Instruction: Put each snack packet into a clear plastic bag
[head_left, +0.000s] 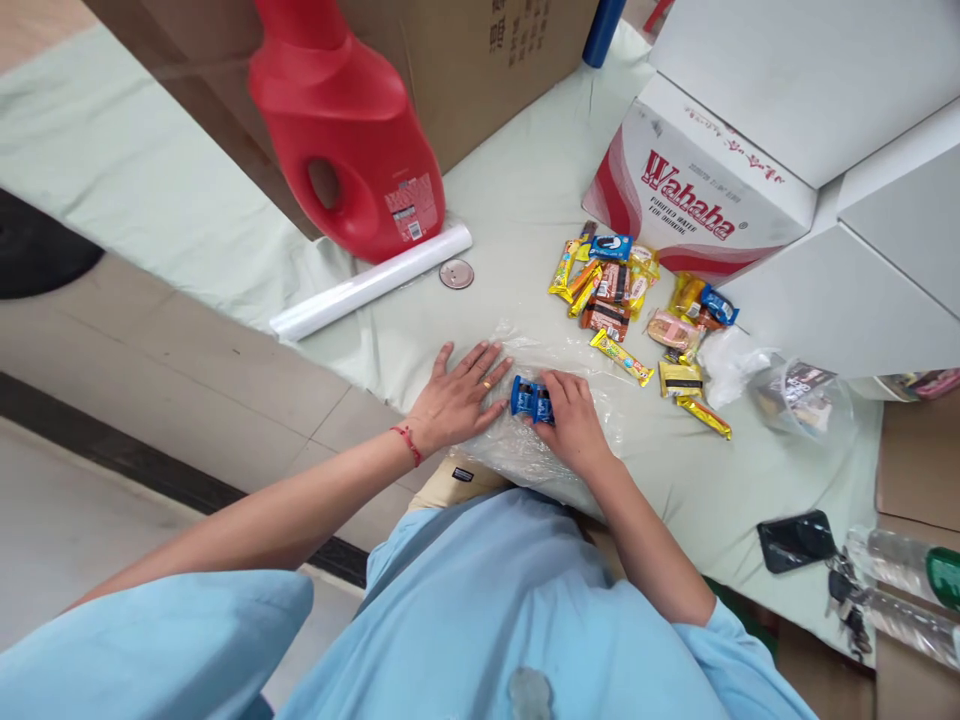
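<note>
A sheet of clear plastic film lies spread at the table's near edge. My left hand rests flat on its left side, fingers apart, holding nothing. On the film are small blue snack packets, side by side. My right hand has its fingers closed around their right end; part of them is hidden under it. Beyond my right hand lies a yellow snack bar, apart from it.
Several wrapped snacks are heaped before a Wahaha carton. A white roll lies by a red jug. At right are a clear plastic tub, a black phone, keys and plastic bottles.
</note>
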